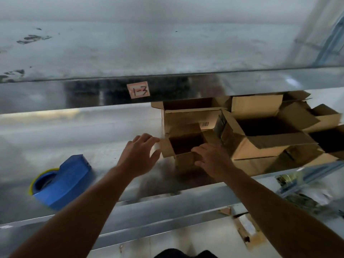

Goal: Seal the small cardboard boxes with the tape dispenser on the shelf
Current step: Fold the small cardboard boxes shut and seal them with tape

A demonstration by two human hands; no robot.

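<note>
Pinches the near flap of the small box (pixel 183 146), dead centre, with the right hand (pixel 212 161). Reaches in from 9 o'clock with the left hand (pixel 138 151), spread wide, holding nothing. Leaves the tape dispenser (pixel 63 181) at 8 o'clock on the shelf (pixel 93 136). Risks creasing that flap, or shoving into the bigger boxes (pixel 270 127) at 2 o'clock.

Head view — close, looking down onto shelf (pixel 55 131).

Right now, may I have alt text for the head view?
The right hand holds the near flap of a small open brown cardboard box on a metal shelf, the open left hand beside it. A blue tape dispenser lies left.
</note>
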